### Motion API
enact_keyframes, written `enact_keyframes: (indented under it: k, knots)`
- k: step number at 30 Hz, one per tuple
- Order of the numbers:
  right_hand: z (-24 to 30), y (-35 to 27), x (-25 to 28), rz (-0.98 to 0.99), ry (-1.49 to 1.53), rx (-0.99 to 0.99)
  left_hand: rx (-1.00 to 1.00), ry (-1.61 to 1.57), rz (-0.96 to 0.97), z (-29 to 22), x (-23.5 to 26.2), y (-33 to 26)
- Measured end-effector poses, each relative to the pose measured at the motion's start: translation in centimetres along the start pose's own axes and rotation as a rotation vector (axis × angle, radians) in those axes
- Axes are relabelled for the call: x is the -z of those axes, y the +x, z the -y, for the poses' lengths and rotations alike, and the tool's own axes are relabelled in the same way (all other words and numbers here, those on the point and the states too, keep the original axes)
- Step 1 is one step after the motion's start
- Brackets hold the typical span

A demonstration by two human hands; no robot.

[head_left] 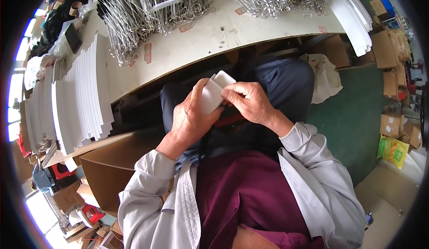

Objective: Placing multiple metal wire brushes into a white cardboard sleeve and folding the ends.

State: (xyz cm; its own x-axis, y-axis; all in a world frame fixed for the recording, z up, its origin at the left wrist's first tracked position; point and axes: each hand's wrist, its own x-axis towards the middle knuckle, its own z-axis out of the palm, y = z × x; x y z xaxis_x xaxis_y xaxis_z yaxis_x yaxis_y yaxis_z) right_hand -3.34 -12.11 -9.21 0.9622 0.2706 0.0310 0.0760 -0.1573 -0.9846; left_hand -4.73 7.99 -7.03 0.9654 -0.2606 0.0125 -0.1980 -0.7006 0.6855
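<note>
Above my lap, my left hand [191, 117] is closed round a small stack of white, round-cornered flat pieces [210, 98], its thumb along one side. At the stack's upper right, another white piece [225, 78] sticks out at an angle. My right hand [251, 100] pinches the near edge of this piece between thumb and fingers. Whether the pieces are cards or thin plastic plates I cannot tell. Both hands are in front of the table's near edge, below the heaps of thin metal wires with looped ends [156, 19].
The pale table [214, 37] curves across the top. White folded card strips [82, 92] stand at its left, more strips [353, 16] at its right. An open cardboard box [111, 168] is beside me on the left. A whitish sack [322, 77] lies by my right knee.
</note>
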Motion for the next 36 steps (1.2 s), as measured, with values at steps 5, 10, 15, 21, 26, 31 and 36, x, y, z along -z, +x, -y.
enact_keyframes:
  k: [5,10,15,21,26,31,36]
  knots:
    - [0.7,-0.1,0.3,0.072,-0.058,0.013,0.005,-0.106,-0.025,-0.3,-1.0,0.3]
    - [0.0,-0.5,0.1,0.113,-0.085,0.009,-0.002,-0.134,-0.029,0.4,-2.2,-0.5]
    - [-1.1,-1.5,-1.1,0.064,-0.168,0.139,-0.007,-0.111,0.003,0.6,-2.7,-0.8]
    - [-1.2,-2.9,-2.4,-0.119,0.009,-0.025,-0.03,-0.112,-0.056,0.7,-3.3,-1.3]
    - [-0.4,-2.8,-2.0,-0.121,-0.494,0.287,0.056,-0.206,-0.07,1.0,-4.2,-2.0]
    - [-0.8,-2.7,-1.9,-0.064,-0.248,0.038,0.119,-0.192,-0.046,0.7,-4.2,-2.3]
    - [-1.4,-2.6,-3.3,-0.11,0.011,-0.106,0.052,-0.061,-0.118,1.4,-5.4,-2.7]
